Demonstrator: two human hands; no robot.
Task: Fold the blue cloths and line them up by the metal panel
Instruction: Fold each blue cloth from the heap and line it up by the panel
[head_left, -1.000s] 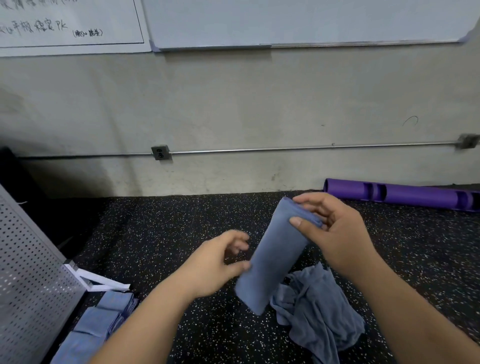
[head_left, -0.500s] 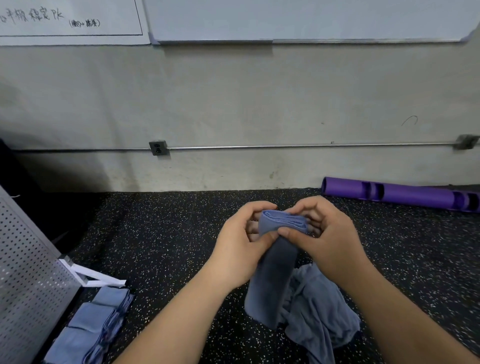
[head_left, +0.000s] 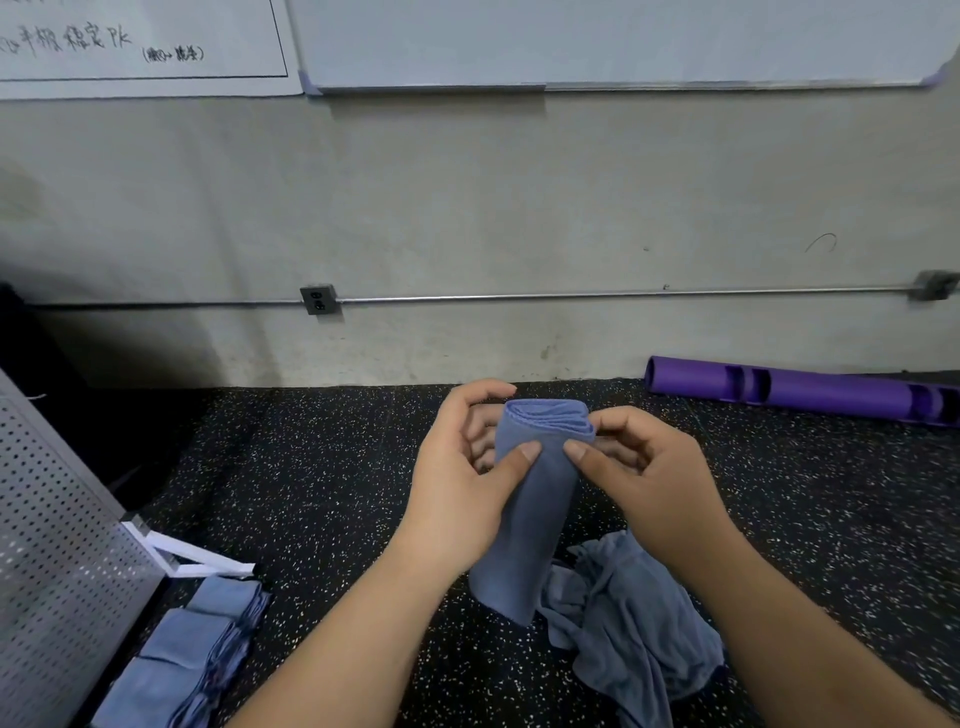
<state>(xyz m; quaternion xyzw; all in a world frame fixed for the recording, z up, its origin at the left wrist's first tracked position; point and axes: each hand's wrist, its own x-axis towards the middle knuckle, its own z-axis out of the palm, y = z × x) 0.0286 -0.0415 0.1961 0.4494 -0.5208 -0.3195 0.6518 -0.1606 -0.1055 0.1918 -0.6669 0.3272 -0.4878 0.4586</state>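
Left hand (head_left: 462, 483) and right hand (head_left: 649, 478) each pinch the top of the folded blue cloth (head_left: 535, 519) hanging between them. Crumpled cloths (head_left: 639, 623) lie under the right hand. Folded cloths (head_left: 192, 649) line the metal panel (head_left: 57, 545), far left. The whiteboard writing (head_left: 98, 44) perhaps ends "PK".

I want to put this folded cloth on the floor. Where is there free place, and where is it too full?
Bare floor lies between the white bracket and the held cloth; more lies between the crumpled pile and the purple tube. Crowded: the folded cloths fill the strip along the metal panel, nearly to the bracket.
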